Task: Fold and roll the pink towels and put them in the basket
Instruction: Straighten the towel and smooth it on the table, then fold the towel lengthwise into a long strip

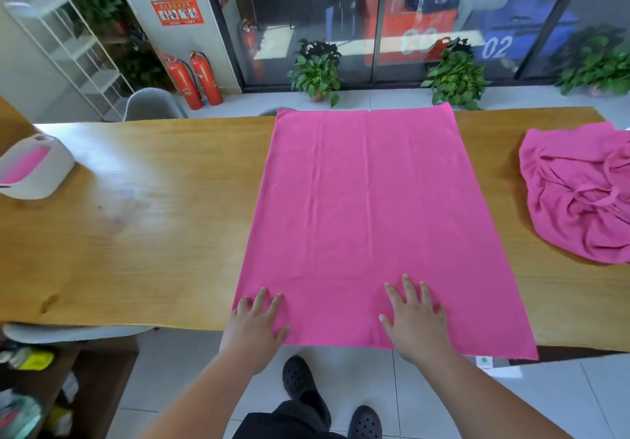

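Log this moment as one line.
flat pink towel spread on table; left hand, right hand flat on its near edge; basket far left

Black clogs [297, 378] (perforated), dark trousers [286, 420]

A flat pink cloth towel [375, 206] lies centred on the long wooden table [143, 234]; a white oval basket [51, 179] at nine o'clock, a crumpled pink towel heap [579, 196] at three.

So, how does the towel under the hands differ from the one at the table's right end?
The spread towel lies flat and smooth; the heaped towel is crumpled. The left hand and right hand touch the spread towel; nothing touches the heaped towel. Both are pink, on the table.
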